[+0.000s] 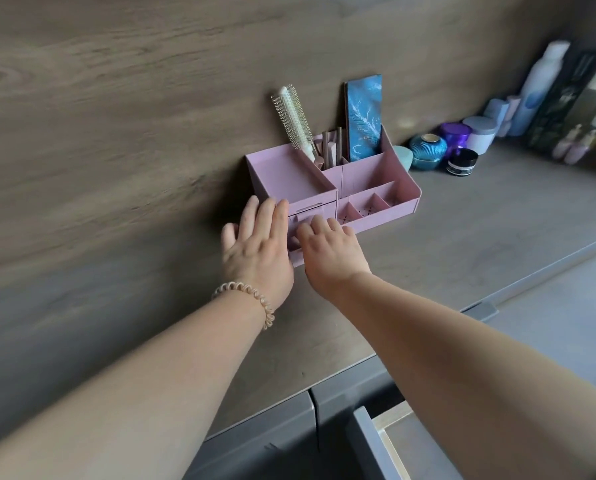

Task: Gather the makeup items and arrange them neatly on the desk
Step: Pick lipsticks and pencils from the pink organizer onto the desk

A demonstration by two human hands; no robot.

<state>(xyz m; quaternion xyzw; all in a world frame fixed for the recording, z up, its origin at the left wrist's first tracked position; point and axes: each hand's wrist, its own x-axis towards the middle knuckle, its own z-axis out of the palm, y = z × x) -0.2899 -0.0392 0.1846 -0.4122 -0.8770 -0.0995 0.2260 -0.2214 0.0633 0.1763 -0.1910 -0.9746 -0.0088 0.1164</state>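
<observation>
A pink plastic organizer (pixel 376 174) stands on the desk (pixel 462 244) against the wood wall. Its back compartments hold a round hairbrush (pixel 291 116), several pink tubes (pixel 331 147) and a blue patterned box (pixel 365 119). The small front compartments look empty. My left hand (pixel 255 247) lies flat against the organizer's left side with its fingers straight. My right hand (pixel 331 254) is at the front, fingers curled over the lower drawer, which sticks out a little. The hands hide most of that drawer.
To the organizer's right, along the wall, sit a teal jar (pixel 428 151), a purple jar (pixel 455 135), a black jar (pixel 462 162) and a white jar (pixel 480 133), then tall bottles (pixel 542 84) and dark boxes (pixel 566 98). A grey desk drawer (pixel 376 445) is open at the bottom right.
</observation>
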